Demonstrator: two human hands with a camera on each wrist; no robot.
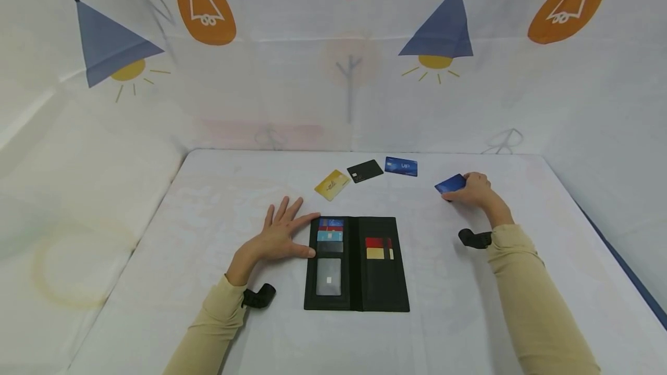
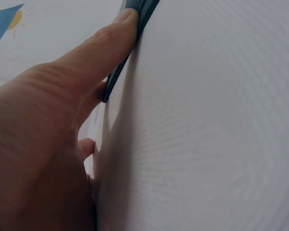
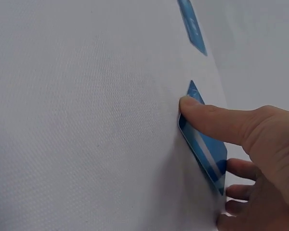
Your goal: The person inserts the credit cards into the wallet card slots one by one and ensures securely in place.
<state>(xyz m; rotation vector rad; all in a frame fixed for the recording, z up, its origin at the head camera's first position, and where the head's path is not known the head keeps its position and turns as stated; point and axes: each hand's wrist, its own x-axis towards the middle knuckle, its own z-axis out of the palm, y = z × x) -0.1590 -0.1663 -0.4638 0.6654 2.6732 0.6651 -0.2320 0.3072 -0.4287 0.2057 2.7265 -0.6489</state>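
A black card wallet (image 1: 383, 288) lies unfolded on the white table, several cards in its left slots and a red and a gold card (image 1: 374, 253) in its right pocket. My left hand (image 1: 276, 240) is spread at the wallet's left side, thumb and index fingertip on its edge. In the left wrist view the thumb rests against the wallet's dark edge (image 2: 116, 79). Toward the far right, my right hand (image 1: 474, 191) pinches a blue card (image 3: 209, 150) between thumb and fingers, tilted close over the table.
Beyond the wallet a yellow card (image 1: 332, 184), a black card (image 1: 365, 171) and another blue card (image 1: 401, 166) lie in a loose row. A white printed cloth (image 1: 292, 85) hangs behind the table. Each wrist carries a small black camera (image 1: 259, 296).
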